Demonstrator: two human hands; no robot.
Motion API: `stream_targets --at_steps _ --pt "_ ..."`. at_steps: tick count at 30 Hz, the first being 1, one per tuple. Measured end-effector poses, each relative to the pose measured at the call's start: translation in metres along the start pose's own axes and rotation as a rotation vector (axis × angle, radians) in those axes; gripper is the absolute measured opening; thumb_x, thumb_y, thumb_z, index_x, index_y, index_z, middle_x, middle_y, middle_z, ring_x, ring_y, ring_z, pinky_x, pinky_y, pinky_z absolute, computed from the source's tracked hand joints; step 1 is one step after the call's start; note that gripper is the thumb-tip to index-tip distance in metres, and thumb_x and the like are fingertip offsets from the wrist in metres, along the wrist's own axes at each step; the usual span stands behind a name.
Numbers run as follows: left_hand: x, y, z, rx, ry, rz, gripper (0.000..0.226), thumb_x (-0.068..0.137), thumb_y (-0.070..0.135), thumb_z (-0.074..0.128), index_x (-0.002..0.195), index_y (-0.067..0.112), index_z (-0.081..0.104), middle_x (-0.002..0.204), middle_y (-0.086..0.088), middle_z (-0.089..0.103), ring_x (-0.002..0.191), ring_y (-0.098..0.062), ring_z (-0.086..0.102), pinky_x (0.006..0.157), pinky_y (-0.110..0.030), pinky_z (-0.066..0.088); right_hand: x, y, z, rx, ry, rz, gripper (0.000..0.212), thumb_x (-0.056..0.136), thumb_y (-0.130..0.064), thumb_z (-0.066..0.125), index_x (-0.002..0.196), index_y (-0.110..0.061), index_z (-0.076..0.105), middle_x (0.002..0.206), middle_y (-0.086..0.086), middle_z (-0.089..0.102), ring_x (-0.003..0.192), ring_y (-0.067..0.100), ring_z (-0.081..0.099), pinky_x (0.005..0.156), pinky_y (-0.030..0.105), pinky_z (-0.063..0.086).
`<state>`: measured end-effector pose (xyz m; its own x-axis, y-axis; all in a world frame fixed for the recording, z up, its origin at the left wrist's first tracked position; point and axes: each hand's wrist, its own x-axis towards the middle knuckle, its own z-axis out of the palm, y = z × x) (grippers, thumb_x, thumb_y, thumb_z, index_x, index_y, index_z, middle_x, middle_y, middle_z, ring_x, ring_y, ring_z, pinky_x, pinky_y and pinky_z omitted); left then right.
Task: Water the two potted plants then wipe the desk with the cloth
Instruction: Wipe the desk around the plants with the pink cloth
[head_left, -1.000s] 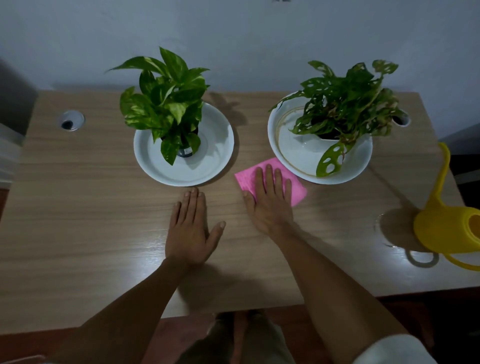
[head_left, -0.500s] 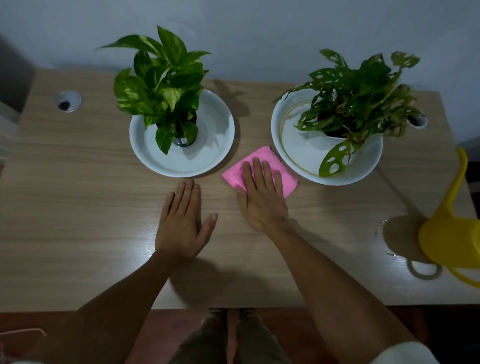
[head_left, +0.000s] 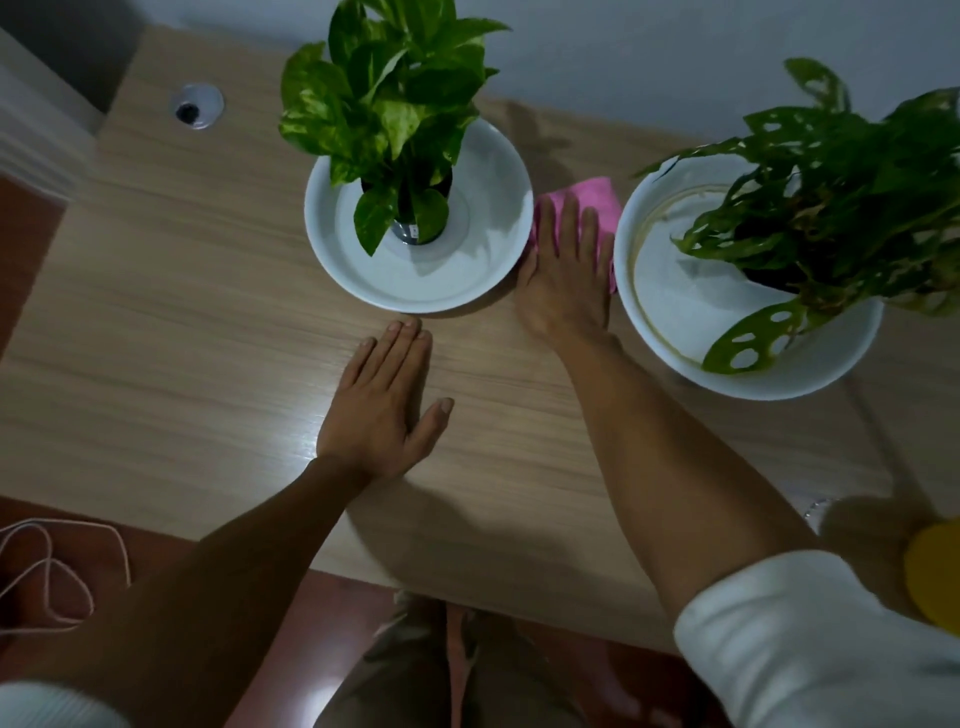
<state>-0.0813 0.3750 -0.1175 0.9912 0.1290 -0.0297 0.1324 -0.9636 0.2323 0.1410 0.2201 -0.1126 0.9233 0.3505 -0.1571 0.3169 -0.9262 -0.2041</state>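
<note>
A pink cloth (head_left: 597, 200) lies on the wooden desk (head_left: 182, 322) in the gap between the two white saucers. My right hand (head_left: 566, 275) presses flat on it, fingers spread and pointing away from me. My left hand (head_left: 384, 405) rests flat and empty on the desk, just in front of the left saucer (head_left: 332, 244), which carries a broad-leaved green plant (head_left: 384, 98). The right saucer (head_left: 670, 358) carries a plant with holed leaves (head_left: 831, 176). Only a part of the yellow watering can (head_left: 935, 571) shows at the right edge.
A round cable hole (head_left: 196, 106) sits in the desk's far left corner. A grey wall runs behind the desk. A pale cord (head_left: 47, 582) lies looped on the red floor at the left. My legs show below the desk's near edge.
My right hand has slid the pink cloth farther away, up into the gap between the saucers. My head has moved closer and tilted. The left hand stays flat on the desk.
</note>
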Motion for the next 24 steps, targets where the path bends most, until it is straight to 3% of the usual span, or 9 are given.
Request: stream_targets --at_steps 8,17,24 --pt "0.001 0.001 0.0 -0.016 0.046 0.006 0.08 0.098 0.053 0.05 0.161 0.008 0.029 0.171 -0.01 0.021 0.161 -0.021 0.013 0.13 -0.046 0.015 -0.07 -0.002 0.009 -0.01 -0.005 -0.018 0.064 0.111 -0.047 0.009 0.169 -0.02 0.009 0.176 0.01 0.005 0.163 0.032 0.002 0.131 0.055 0.005" --pt "0.002 -0.002 0.004 -0.008 0.019 -0.004 0.082 0.097 0.055 0.047 0.162 0.01 0.027 0.172 -0.008 0.017 0.161 -0.019 0.01 0.129 -0.047 0.015 0.025 -0.005 -0.006 -0.069 -0.032 0.003 0.07 0.108 -0.049 0.02 0.168 -0.021 -0.003 0.176 0.01 -0.007 0.163 0.035 -0.007 0.13 0.056 -0.005" --pt "0.002 -0.001 0.002 -0.001 0.025 -0.001 0.081 0.098 0.054 0.048 0.162 0.009 0.028 0.172 -0.009 0.018 0.161 -0.02 0.011 0.129 -0.048 0.016 -0.061 -0.004 0.008 -0.001 0.019 -0.032 0.062 0.111 -0.045 0.012 0.168 -0.02 0.018 0.175 0.007 0.015 0.163 0.032 0.008 0.131 0.056 0.009"
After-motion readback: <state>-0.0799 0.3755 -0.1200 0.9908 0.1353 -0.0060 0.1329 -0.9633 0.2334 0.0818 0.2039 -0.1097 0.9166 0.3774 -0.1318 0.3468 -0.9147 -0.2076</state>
